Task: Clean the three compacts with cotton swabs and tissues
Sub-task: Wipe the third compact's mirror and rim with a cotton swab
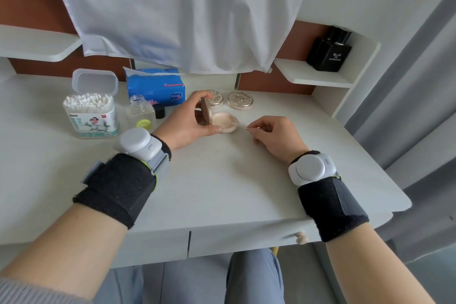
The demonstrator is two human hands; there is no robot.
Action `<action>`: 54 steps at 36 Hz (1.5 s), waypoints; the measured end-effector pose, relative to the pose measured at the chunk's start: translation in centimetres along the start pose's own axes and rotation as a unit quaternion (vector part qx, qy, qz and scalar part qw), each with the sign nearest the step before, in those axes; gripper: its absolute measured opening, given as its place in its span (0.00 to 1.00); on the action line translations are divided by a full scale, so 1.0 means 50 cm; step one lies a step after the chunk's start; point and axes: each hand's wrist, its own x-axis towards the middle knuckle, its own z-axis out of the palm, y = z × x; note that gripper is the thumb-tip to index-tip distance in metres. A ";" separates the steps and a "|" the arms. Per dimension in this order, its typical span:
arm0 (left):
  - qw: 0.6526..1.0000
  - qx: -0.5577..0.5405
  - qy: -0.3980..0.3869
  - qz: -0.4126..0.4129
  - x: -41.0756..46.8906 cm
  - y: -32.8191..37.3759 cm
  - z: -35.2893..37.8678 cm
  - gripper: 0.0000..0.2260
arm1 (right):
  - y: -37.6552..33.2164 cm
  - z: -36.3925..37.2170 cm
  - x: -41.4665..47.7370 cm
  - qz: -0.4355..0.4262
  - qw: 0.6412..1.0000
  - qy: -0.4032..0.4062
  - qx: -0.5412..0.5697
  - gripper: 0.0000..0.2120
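Centre of frame: left hand (195, 121) grips the open compact (225, 123), thumb along the near rim of the base, fingers curled over the raised lid; lid stands roughly upright on the left side, base rests on the counter (222, 180); pale powder pan faces up.

Right hand (274, 136) just right of it, fingers curled, pinching a cotton swab (243, 126) between thumb and fingertips; swab points left with its tip at the right rim of the pan (thin and blurred, contact hard to confirm).

Closed compact (217, 97) directly behind the left hand, partly hidden by the fingers; second closed compact (240, 100) just to its right, fully visible; both flat on the counter, lids embossed, not touching each other.

Left of frame: swab jar (91, 113), full, flip lid open and standing up; tissue pack (155, 86), blue, behind and right of the jar, a sheet poking out the top; clear bottle (139, 111) uncapped between jar and left hand, black cap (160, 112) beside it.

Upper right: black perfume bottle (329, 52) on a shelf (315, 76); white cloth (177, 12) hangs across the upper middle.

Both wrists carry black bands with white round devices.
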 end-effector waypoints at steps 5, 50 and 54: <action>1.000 0.002 0.006 0.005 0.000 -0.003 0.000 0.31 | -0.015 0.004 -0.011 -0.020 0.997 -0.079 0.012 0.04; 0.996 -0.059 -0.025 -0.058 0.003 0.007 -0.006 0.18 | -0.018 0.026 -0.008 -0.072 0.994 -0.062 -0.047 0.04; 0.995 -0.068 -0.023 -0.066 0.003 0.005 -0.007 0.17 | -0.020 0.028 -0.006 -0.071 0.996 -0.046 -0.026 0.04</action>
